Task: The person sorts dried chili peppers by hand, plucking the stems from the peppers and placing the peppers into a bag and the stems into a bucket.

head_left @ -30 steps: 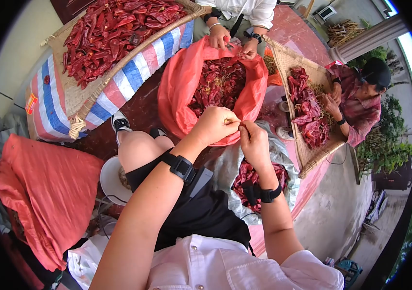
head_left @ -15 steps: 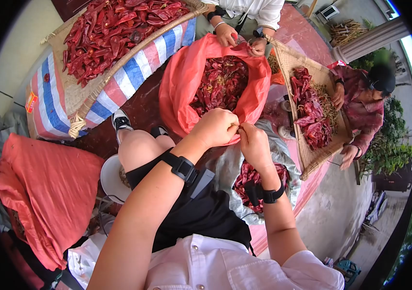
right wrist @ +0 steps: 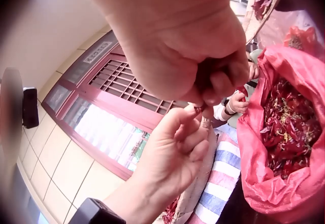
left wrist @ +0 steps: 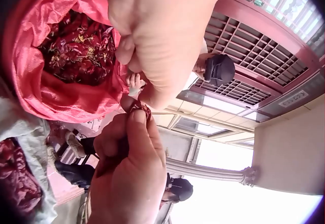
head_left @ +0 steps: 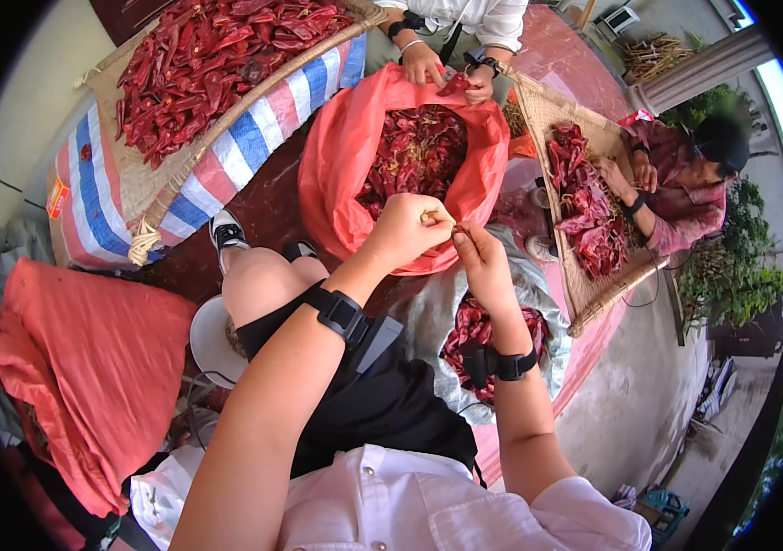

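Note:
My left hand (head_left: 406, 230) and right hand (head_left: 485, 266) meet fingertip to fingertip in front of the red sack. Between them is a small piece of dried chili (left wrist: 144, 110), mostly hidden by the fingers. In the left wrist view, my right thumb and forefinger pinch it from below. My left fingertips pinch it from the other side, as the right wrist view shows, and a pale stalk end (head_left: 426, 218) shows at the left fingers. Dried chilies with stalks (head_left: 417, 156) fill the open red sack (head_left: 332, 174) beyond my hands.
A wide woven tray (head_left: 157, 179) of red chilies lies at the upper left on a striped cloth. Another woven tray (head_left: 525, 101) stands right, worked by a person in a cap. A pale sack (head_left: 424, 321) of chilies sits below my right hand; a white bucket (head_left: 211, 344) is by my knee.
My hands stay together, and the right fingertips have drawn slightly apart from the left. The person at the right has brought a lowered hand back over the tray.

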A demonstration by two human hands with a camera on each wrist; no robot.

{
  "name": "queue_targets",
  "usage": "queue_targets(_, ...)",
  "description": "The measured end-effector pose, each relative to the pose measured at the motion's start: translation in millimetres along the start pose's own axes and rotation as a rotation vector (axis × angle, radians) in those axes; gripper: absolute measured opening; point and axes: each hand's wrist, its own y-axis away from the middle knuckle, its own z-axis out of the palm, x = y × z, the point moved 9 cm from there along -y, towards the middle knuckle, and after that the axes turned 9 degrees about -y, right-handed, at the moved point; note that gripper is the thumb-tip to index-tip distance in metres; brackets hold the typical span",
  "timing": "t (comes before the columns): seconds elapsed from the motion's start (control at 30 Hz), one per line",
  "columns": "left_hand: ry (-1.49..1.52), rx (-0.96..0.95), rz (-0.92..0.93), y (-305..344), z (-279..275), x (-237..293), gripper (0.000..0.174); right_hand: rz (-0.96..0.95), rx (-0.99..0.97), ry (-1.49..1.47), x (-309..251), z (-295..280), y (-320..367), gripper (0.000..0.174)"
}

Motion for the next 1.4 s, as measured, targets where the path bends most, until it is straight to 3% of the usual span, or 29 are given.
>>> queue_targets(0.07,0.073,-0.04,-0.014,0.6,6.9,-7.8,0.006,0.113,-0.111,-0.155,4.3,1.4,3.2,0.014)
queue_targets(0.2,0.299,-0.111,-0.14,4.4,12.7,-8.4,0.009,0.187,-0.175,-0.194,9.2,-1.3,8.5,0.013)
queue_targets(0.27,0.365,-0.132,-0.215,7.6,13.3,-13.6,0.008,0.194,-0.161,-0.256,3.0,-1.2,10.3,0.013)
queue_targets(0.33,0.71,-0.234,-0.432,15.8,28.9,-31.8,0.004,0.201,-0.148,-0.321,0.5,0.0,11.8,0.012)
queue_targets(0.47,0.888,-0.202,-0.475,17.3,33.3,-38.6,0.005,0.147,-0.101,-0.363,5.0,-0.8,10.7,0.012)
queue_targets(0.6,0.65,-0.279,-0.44,20.1,33.4,-32.6,0.007,0.051,-0.05,-0.182,0.5,-6.8,8.8,0.013)
queue_targets(0.67,0.6,-0.276,-0.436,20.2,34.7,-30.3,0.009,0.09,-0.064,-0.214,9.1,-7.6,8.5,0.015)
queue_targets(0.73,0.301,-0.155,-0.162,9.8,19.6,-12.7,0.016,0.129,-0.075,-0.246,11.5,-7.2,7.8,0.016)
queue_targets(0.9,0.149,-0.114,0.018,7.3,18.7,1.6,0.017,0.32,-0.132,-0.532,26.8,-5.9,7.8,0.01)
queue_targets(1.03,-0.104,-0.119,0.171,11.6,15.6,22.5,0.015,0.368,-0.191,-0.51,33.5,-4.7,6.5,0.008)
queue_targets(1.13,-0.199,-0.098,0.229,10.6,14.6,25.4,0.013,0.408,-0.212,-0.441,37.0,-6.7,5.6,0.008)
queue_targets(1.2,-0.213,-0.078,0.268,11.8,14.0,29.8,0.011,0.45,-0.267,-0.576,39.5,-2.5,7.2,0.009)
queue_targets(1.4,-0.287,-0.039,0.333,15.1,13.4,37.1,0.009,0.396,-0.302,-0.513,26.8,-1.8,7.0,0.016)
